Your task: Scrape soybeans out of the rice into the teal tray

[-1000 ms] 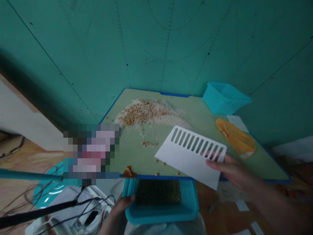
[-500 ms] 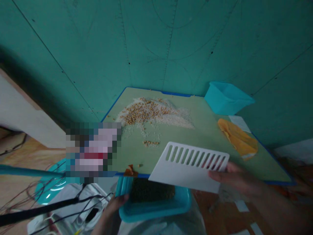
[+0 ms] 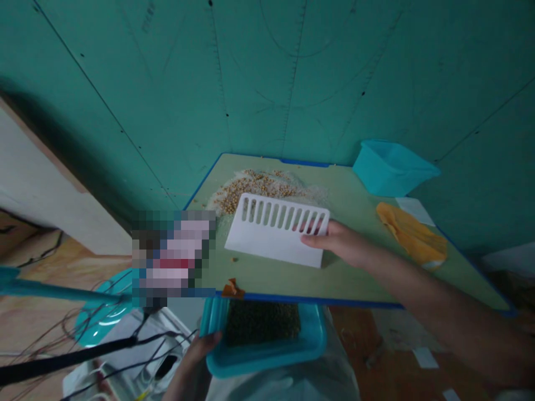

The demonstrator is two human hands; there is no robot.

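Note:
My right hand [image 3: 328, 236] grips a white slotted plastic scraper [image 3: 271, 239] by its right end, over the middle of the tabletop. Behind the scraper lies a heap of yellow-brown beans [image 3: 254, 184] mixed with white grains [image 3: 313, 194]; the scraper hides its front part. My left hand [image 3: 204, 348] holds the left rim of a turquoise tray [image 3: 267, 359] below the table's front edge. Small dark grains [image 3: 263, 322] cover the tray's bottom. One loose bean [image 3: 233, 259] lies in front of the scraper.
On the table [image 3: 359, 284], a turquoise bin [image 3: 393, 170] stands at the back right, near an orange cloth [image 3: 412, 234] and white paper [image 3: 414, 210]. Orange-brown tape [image 3: 233, 288] sticks to the front edge. A pixelated object [image 3: 178, 250] covers the left side. Cables and a pole [image 3: 62, 292] are at lower left.
My right hand has carried the scraper left and farther over the table, toward the heap. The left hand still holds the tray, nearly in the same place.

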